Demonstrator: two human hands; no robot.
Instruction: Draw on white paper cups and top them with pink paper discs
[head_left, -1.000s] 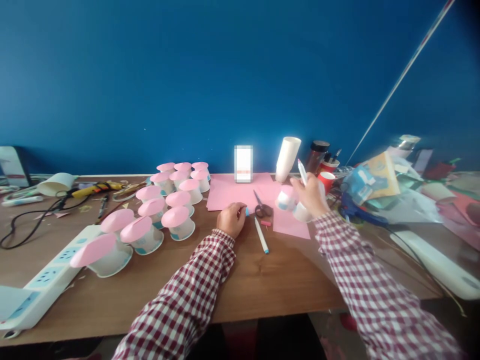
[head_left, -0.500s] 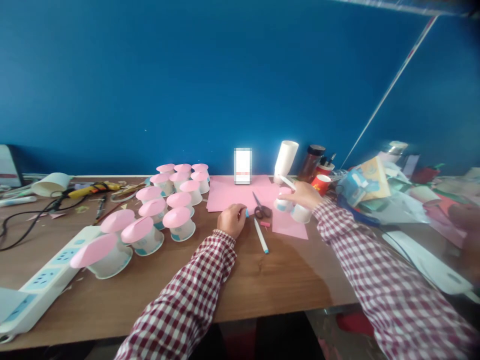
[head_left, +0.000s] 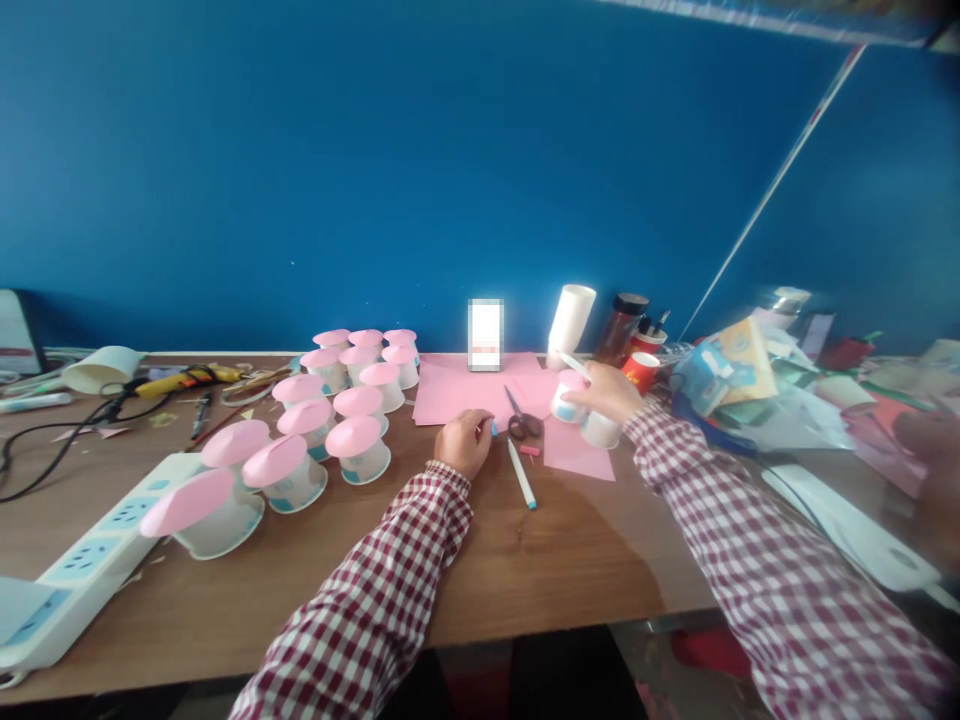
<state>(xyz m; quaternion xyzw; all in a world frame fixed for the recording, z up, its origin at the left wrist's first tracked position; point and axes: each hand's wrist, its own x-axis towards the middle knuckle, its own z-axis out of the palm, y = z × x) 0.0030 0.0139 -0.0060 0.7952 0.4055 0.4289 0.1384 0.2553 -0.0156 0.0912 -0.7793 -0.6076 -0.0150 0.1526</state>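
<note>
1. Holding a white pen [head_left: 574,363] in the right hand [head_left: 581,382], with fingers partly bent.
2. Reaching, same hand, to a pink-topped paper cup [head_left: 566,405], right of centre on the surface [head_left: 480,570]; unable to tell whether gripped or merely touched.
3. Resting the left hand [head_left: 463,443] on the surface, curled nearly closed, with a small blue piece [head_left: 494,428] at its fingertips; unable to tell whether pinched.
4. Noting, between both hands, scissors [head_left: 523,422] and a blue-ended white pen [head_left: 523,475].
5. Noting a second cup [head_left: 600,431] under the right wrist.
6. Recording rows of inverted cups with pink discs [head_left: 354,437] at left, near a power strip [head_left: 94,560].
</note>
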